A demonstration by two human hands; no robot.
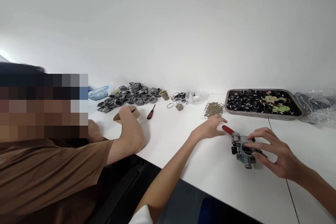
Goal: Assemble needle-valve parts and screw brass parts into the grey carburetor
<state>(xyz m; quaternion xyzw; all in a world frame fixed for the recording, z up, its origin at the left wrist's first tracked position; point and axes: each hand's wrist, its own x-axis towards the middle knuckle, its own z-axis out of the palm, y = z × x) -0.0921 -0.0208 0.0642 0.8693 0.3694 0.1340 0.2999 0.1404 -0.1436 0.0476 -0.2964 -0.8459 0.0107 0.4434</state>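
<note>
A grey metal part point(243, 152) with black fittings lies on the white table in front of me. My right hand point(275, 152) reaches over its right side, fingers spread and fingertips touching its top; a thin dark piece shows under them. Behind the metal part, at its left, a red handle point(228, 130) sticks out. My left hand point(212, 127) is beside that handle, fingers apart and with nothing in it, close to a pile of small brass-coloured pieces point(214, 110).
A metal tray point(265, 113) of black and yellow-green parts stands behind, with a plastic bag point(320, 106) at its right. Further left lie a screwdriver point(150, 113), black rings point(180, 97) and grey parts point(131, 94). A person in brown point(52, 175) reaches into a round container point(135, 113).
</note>
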